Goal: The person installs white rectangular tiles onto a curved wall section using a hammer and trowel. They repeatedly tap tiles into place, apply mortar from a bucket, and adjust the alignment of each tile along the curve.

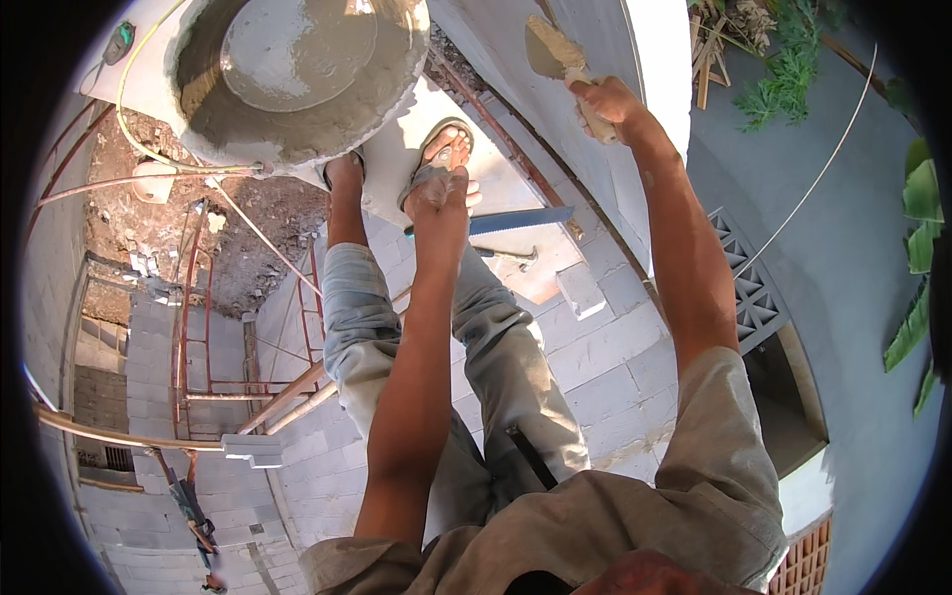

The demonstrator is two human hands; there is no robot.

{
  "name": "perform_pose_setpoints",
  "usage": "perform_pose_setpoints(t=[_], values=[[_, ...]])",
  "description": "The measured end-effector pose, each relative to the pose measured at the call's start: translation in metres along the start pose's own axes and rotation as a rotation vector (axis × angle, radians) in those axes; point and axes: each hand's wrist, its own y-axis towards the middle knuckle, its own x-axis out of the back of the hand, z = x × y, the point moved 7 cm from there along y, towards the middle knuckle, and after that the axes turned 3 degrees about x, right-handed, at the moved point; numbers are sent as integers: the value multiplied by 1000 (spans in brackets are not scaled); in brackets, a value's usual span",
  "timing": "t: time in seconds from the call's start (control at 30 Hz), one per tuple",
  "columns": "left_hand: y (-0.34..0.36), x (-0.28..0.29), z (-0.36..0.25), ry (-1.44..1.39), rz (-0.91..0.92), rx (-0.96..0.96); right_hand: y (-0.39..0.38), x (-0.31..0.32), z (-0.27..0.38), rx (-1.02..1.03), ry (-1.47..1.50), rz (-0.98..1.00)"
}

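Note:
My right hand grips the pale handle of a pointing trowel beside the light grey wall. Wet-looking grey mortar clings to part of its blade. Lower and to the left, my left hand hangs in front of my sandalled foot, fingers loosely bent and apart, with nothing visible in them. Grey smears mark its skin. A round tub with grey mortar inside stands just beyond my feet. Close to my left hand lies a handsaw, its blade pointing right; my arm covers part of it.
A hammer and a pale block lie near the saw. Red scaffold tubes and a yellow hose are at left, above rubble ground. At right, a vent block sits in the grey wall.

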Motion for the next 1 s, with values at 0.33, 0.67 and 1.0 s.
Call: perform_pose_setpoints(t=[0.33,0.67,1.0], values=[[19,9,7,-21,26,-86,-21,10,124,282,33,-54],[8,10,-5,-107,-59,-43,-127,-15,133,738,-55,-381],[12,9,-1,24,-52,-32,-88,-116,70,941,-722,-420]])
